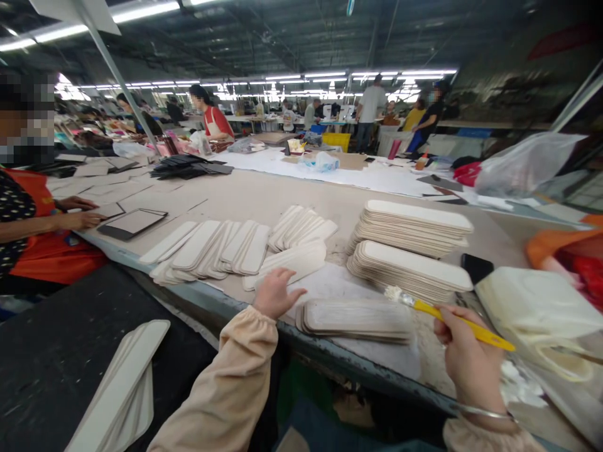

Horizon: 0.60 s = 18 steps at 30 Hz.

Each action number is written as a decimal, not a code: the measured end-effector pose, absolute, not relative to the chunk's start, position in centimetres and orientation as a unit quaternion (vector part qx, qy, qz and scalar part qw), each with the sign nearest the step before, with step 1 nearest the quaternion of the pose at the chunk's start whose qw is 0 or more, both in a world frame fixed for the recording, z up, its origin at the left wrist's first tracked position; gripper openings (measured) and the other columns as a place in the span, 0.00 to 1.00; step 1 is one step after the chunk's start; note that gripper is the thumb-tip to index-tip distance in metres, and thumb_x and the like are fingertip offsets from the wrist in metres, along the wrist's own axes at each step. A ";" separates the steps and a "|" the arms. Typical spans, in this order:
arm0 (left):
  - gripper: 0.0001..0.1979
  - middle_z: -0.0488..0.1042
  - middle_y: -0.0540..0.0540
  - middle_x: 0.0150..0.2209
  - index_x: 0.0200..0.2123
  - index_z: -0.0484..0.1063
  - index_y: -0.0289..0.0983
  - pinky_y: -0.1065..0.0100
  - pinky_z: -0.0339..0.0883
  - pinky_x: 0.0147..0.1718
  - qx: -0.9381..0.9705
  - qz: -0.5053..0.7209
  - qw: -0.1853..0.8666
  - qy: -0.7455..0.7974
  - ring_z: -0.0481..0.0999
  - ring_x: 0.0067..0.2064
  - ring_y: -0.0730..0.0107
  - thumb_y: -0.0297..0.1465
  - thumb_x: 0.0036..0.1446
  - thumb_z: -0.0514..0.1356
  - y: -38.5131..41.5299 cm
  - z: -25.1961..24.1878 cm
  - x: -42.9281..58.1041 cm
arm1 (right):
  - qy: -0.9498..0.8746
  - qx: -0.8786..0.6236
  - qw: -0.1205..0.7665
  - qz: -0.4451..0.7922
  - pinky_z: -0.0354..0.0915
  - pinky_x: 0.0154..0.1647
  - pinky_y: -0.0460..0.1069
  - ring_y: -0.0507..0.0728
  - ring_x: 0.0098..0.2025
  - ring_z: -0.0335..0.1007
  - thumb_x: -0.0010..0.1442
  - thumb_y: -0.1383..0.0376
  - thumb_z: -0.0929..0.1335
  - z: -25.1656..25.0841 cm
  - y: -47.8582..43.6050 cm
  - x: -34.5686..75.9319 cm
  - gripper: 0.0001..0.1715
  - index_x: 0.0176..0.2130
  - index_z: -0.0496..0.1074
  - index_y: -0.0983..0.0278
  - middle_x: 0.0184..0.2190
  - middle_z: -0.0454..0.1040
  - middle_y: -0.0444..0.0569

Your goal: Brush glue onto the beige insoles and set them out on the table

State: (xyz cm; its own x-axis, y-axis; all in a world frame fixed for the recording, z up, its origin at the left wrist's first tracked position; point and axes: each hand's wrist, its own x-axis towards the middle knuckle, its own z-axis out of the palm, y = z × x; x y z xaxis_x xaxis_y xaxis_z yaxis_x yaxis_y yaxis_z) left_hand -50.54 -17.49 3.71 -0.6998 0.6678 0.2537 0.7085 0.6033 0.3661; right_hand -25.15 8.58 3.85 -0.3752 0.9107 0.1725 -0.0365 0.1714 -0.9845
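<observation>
A paintbrush (466,323) with a yellow handle is gripped in my right hand (471,358), its bristles coated with something white. Those bristles hover over the right end of a low stack of pale boards (355,316) with rounded corners near the table edge. My left hand (277,294) is open, fingers stretched over a pale board (301,257) on the fanned pile; whether it touches the board I cannot tell. Left of it lie more fanned boards (198,248). Two neat stacks (417,216) of the same boards stand beyond the brush.
A cream plastic container (541,301) with an open mouth sits at right, near a black phone (475,267). More boards (122,383) lie on a black surface at lower left. A co-worker's hands (85,213) handle dark-edged panels (134,223) on the left.
</observation>
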 end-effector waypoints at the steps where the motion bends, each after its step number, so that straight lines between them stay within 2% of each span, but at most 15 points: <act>1: 0.20 0.74 0.39 0.50 0.49 0.72 0.37 0.56 0.64 0.55 -0.352 -0.195 0.074 -0.912 0.71 0.54 0.52 0.39 0.55 0.64 -17.5 3.8 -51.2 | -0.628 -0.341 0.443 0.541 0.52 0.20 0.47 0.51 0.21 0.57 0.52 0.55 0.72 3.8 8.5 -25.3 0.15 0.35 0.75 0.64 0.20 0.66 0.42; 4: 0.18 0.73 0.36 0.48 0.45 0.74 0.36 0.53 0.65 0.51 -0.295 -0.099 0.073 -0.947 0.70 0.52 0.47 0.37 0.52 0.65 -17.0 3.8 -52.5 | -0.623 -0.334 0.455 0.542 0.52 0.20 0.47 0.51 0.21 0.57 0.52 0.55 0.72 3.6 8.6 -25.4 0.15 0.34 0.75 0.64 0.20 0.66 0.42; 7: 0.16 0.72 0.36 0.47 0.44 0.74 0.35 0.55 0.65 0.49 -0.280 -0.055 0.045 -0.957 0.70 0.51 0.48 0.36 0.53 0.62 -16.5 3.5 -52.7 | -0.617 -0.336 0.459 0.544 0.52 0.19 0.47 0.51 0.20 0.56 0.52 0.55 0.72 3.7 8.8 -25.4 0.15 0.34 0.75 0.64 0.20 0.66 0.42; 10: 0.15 0.72 0.37 0.47 0.45 0.75 0.37 0.55 0.64 0.49 -0.259 -0.049 0.054 -0.963 0.70 0.51 0.48 0.35 0.54 0.60 -16.3 3.1 -52.7 | -0.614 -0.341 0.459 0.543 0.52 0.20 0.47 0.51 0.20 0.56 0.52 0.56 0.72 3.9 8.8 -25.2 0.14 0.34 0.75 0.64 0.19 0.66 0.42; 18: 0.13 0.72 0.37 0.47 0.41 0.76 0.39 0.54 0.64 0.46 -0.242 -0.076 0.091 -0.963 0.69 0.50 0.46 0.36 0.52 0.62 -16.4 2.9 -52.3 | -0.623 -0.333 0.460 0.538 0.54 0.21 0.46 0.50 0.21 0.57 0.54 0.55 0.71 4.7 8.4 -24.9 0.14 0.34 0.74 0.63 0.19 0.66 0.41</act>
State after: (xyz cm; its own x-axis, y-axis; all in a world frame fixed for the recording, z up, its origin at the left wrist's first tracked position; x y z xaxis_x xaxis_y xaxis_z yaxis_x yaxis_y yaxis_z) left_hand -52.32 -16.35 2.87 -0.8660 0.4531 0.2116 0.4807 0.8708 0.1029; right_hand -24.92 8.38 4.70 -0.3554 0.9099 0.2139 -0.0803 0.1983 -0.9768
